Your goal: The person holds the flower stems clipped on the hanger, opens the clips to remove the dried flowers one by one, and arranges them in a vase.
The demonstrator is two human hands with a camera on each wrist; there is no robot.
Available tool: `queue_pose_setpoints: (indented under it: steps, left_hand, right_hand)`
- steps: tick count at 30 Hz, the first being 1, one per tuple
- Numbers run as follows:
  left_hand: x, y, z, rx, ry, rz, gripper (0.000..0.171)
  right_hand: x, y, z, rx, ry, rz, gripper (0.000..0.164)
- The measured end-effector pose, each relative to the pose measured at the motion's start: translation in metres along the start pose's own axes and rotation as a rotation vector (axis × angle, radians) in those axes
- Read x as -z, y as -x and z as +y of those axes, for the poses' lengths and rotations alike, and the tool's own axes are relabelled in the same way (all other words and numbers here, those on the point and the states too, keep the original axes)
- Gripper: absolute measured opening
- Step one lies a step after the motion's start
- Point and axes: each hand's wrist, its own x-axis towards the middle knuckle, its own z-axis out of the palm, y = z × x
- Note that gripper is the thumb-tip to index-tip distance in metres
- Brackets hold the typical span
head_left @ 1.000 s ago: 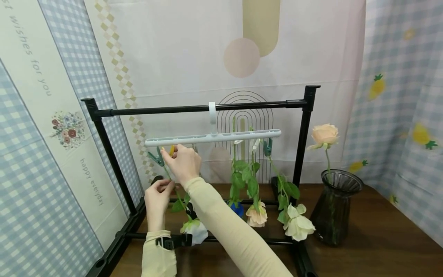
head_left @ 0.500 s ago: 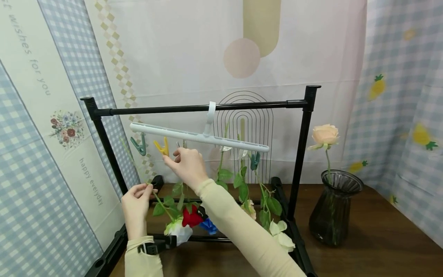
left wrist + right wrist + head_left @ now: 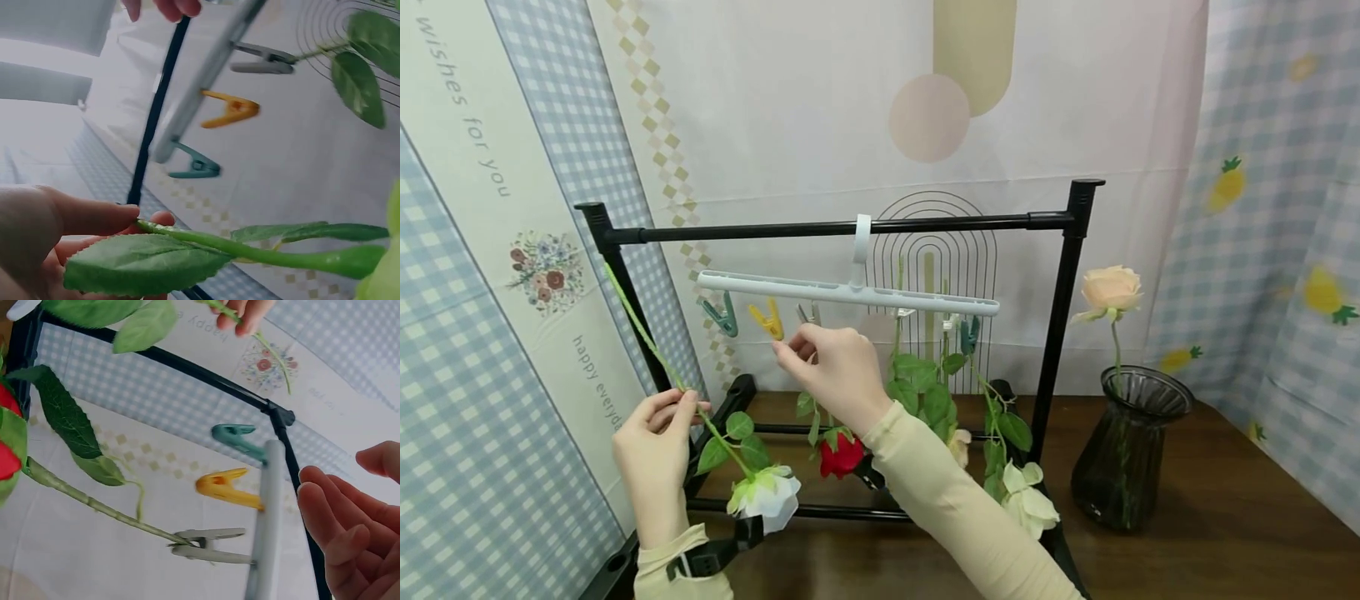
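My left hand (image 3: 655, 450) pinches the stem of a white rose (image 3: 771, 497) between thumb and fingers. The bloom points down to the right and the bare stem end slants up left, apart from the clips. My right hand (image 3: 838, 367) hovers beside the yellow clip (image 3: 769, 318); in the right wrist view its thumb and fingers stand apart with nothing between them. Left of that clip, a green clip (image 3: 724, 317) hangs with no stem in it from a pale blue hanger (image 3: 790, 289). A grey clip (image 3: 212, 544) grips the stem of a red rose (image 3: 841, 456).
The hanger hooks over a black rack's top bar (image 3: 737, 231), its left end higher. Further right hang a cream rose (image 3: 1028, 502) in a dark green clip (image 3: 970, 335) and other leafy stems. A dark glass vase (image 3: 1120, 467) with a peach rose (image 3: 1112, 290) stands at right.
My left hand has drawn the white rose's stem out of the green clip and carried it left and down. The hanger's left end has swung up. My right hand has shifted right, off the clips.
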Motion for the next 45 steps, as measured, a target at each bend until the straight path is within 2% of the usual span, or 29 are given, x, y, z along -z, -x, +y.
queue_pose_setpoints:
  steps: [5, 8, 11, 13, 16, 19, 23, 28, 33, 36, 39, 45]
  left_hand:
    - [0.004, 0.008, 0.014, -0.076, -0.022, -0.035, 0.026]
    - [0.002, 0.015, 0.024, -0.136, 0.018, -0.083, 0.020]
    - [-0.003, 0.023, 0.032, -0.204, 0.071, -0.161, 0.014]
    - [-0.008, 0.028, 0.037, -0.245, 0.100, -0.219, 0.012]
    - [-0.017, 0.036, 0.042, -0.283, 0.102, -0.297, 0.011]
    - [-0.025, 0.043, 0.046, -0.307, 0.081, -0.361, 0.010]
    - [-0.034, 0.050, 0.049, -0.380, 0.021, -0.410, 0.013]
    - [-0.042, 0.058, 0.057, -0.534, -0.038, -0.442, 0.014]
    - [-0.048, 0.067, 0.067, -0.674, -0.038, -0.509, 0.017]
    - [-0.052, 0.075, 0.071, -0.709, -0.027, -0.553, 0.018]
    - [-0.058, 0.085, 0.073, -0.737, -0.029, -0.568, 0.018]
    - [-0.071, 0.104, 0.078, -0.742, -0.063, -0.631, 0.018]
  right_hand:
    - [0.018, 0.015, 0.008, 0.084, 0.010, 0.041, 0.013]
    - [0.029, 0.026, 0.015, 0.170, 0.027, 0.076, 0.007]
    - [0.040, 0.035, 0.021, 0.308, 0.053, 0.092, 0.010]
    - [0.047, 0.040, 0.022, 0.421, 0.067, 0.072, 0.016]
    - [0.055, 0.044, 0.020, 0.581, 0.095, 0.013, 0.022]
    - [0.063, 0.048, 0.016, 0.688, 0.161, -0.010, 0.024]
    - [0.074, 0.052, 0.013, 0.755, 0.256, 0.030, 0.026]
    - [0.087, 0.058, 0.018, 0.827, 0.339, 0.085, 0.024]
    - [0.095, 0.065, 0.028, 0.923, 0.461, 0.153, 0.023]
    - [0.102, 0.070, 0.035, 0.965, 0.519, 0.170, 0.025]
    - [0.109, 0.077, 0.042, 1.002, 0.563, 0.182, 0.024]
    - [0.121, 0.096, 0.058, 1.069, 0.671, 0.210, 0.023]
